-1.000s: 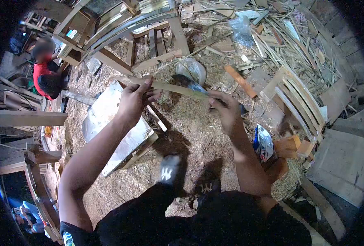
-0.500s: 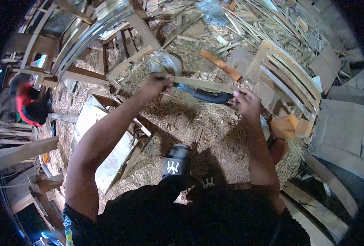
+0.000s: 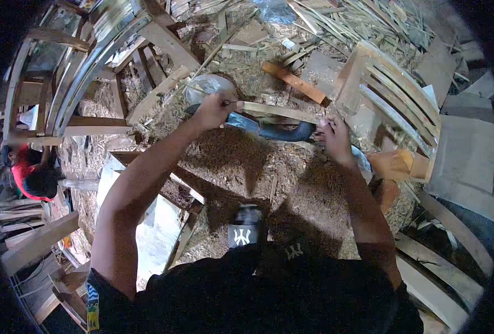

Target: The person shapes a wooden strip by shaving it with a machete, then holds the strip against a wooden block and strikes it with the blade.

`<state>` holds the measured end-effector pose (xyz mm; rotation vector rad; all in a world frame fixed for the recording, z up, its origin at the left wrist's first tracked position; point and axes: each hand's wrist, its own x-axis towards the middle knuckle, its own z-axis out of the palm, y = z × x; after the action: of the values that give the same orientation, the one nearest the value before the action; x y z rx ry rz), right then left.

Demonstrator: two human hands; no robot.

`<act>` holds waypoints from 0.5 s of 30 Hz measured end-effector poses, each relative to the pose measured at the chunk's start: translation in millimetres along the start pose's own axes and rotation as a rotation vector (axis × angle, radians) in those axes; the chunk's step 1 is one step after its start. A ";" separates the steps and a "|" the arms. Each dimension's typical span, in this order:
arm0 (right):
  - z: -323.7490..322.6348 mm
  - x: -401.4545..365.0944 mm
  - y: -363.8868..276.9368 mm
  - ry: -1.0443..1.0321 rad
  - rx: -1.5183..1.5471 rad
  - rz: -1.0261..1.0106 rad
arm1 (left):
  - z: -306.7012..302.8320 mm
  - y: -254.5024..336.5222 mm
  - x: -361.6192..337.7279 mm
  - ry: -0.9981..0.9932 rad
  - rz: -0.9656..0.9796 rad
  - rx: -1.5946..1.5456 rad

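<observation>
A narrow, pale wooden strip point(image 3: 280, 111) spans the space between my two hands. My left hand point(image 3: 215, 111) is closed on its left end, the thumb and fingers pinched together. At the other end my right hand point(image 3: 334, 137) has its fingers bent around the strip's tip. Just under the strip, overlapping it in this view, lies a dark curved object point(image 3: 287, 132) with a blue part toward the left; its kind does not show. A clear plastic bag point(image 3: 207, 88) sits behind my left hand.
Shavings cover the floor point(image 3: 241, 167). A slatted wooden frame point(image 3: 400, 100) stands at right, near an orange board point(image 3: 295, 82). More wooden frames point(image 3: 163, 42) rise at upper left. A pale panel point(image 3: 160, 225) lies beside my left arm. A person in red point(image 3: 28, 172) is at far left.
The view has shifted slightly, and the person in red appears lower. My hands still hold the strip, which looks more level; the fingers of my right hand have shifted at its end.
</observation>
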<state>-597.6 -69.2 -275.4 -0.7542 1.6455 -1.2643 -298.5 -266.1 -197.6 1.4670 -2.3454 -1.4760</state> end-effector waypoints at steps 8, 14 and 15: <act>7.8 -15.8 -11.1 -0.078 -0.001 0.038 | -6.1 -22.8 3.6 -0.035 0.333 0.194; 21.0 -66.2 -16.1 -0.183 0.371 0.155 | -16.7 -12.3 -26.5 -0.356 0.238 0.390; 18.6 -71.1 -5.6 -0.277 0.255 0.163 | -18.5 -17.6 -29.9 -0.438 0.247 0.553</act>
<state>-551.9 -16.8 -251.0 -0.5956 1.2675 -1.1684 -261.2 -260.1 -186.7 0.9077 -3.2544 -1.2411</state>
